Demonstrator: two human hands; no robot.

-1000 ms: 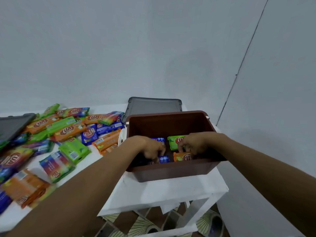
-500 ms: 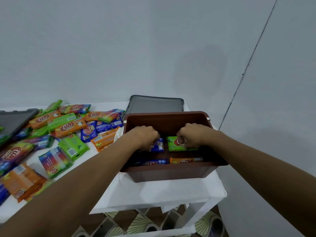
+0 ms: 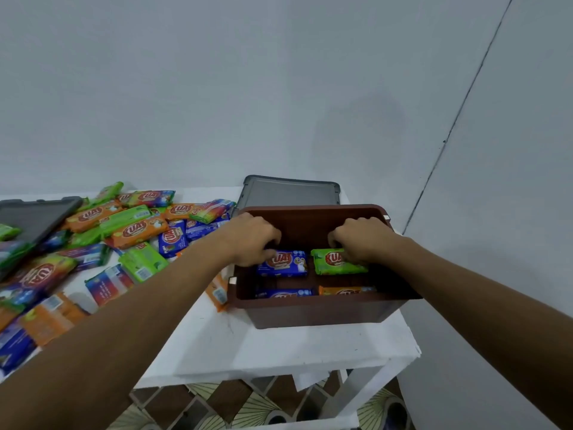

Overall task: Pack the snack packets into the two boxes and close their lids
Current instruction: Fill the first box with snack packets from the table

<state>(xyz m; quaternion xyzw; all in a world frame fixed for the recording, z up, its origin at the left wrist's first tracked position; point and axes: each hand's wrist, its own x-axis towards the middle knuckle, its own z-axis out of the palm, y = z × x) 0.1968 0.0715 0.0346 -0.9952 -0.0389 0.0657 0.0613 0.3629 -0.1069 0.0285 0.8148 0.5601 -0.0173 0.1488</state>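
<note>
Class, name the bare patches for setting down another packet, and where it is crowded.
Free: white tabletop between the brown box and the table's front edge; box floor behind the blue packet and green packet. Crowded: the packet heap left of the box.

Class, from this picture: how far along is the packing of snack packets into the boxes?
Done: a near blue packet and an orange packet lie in the brown box. In hand: the left hand holds a far blue packet, the right hand a green packet, both inside. Left: the loose packets on the table, and the grey lid, not yet on.
</note>
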